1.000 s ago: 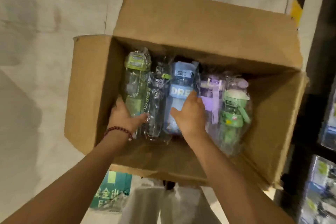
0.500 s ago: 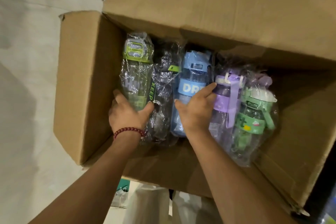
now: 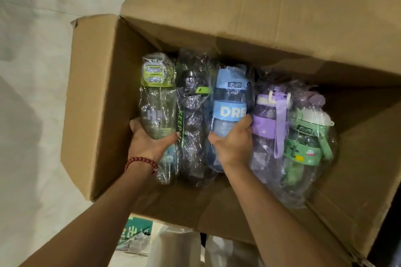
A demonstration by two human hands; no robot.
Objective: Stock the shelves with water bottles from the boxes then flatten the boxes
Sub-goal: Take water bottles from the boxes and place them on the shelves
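just one head cam, looking steeply down, close over the open cardboard box [image 3: 104, 102], forearms entering from the bottom edge

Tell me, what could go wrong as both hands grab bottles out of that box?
The bottles are wrapped in loose clear plastic, so the lime-lidded bottle in the left hand or the blue bottle in the right hand might slip. The black bottle is wedged between them and could be dragged up too. The purple bottle might topple into the gap.
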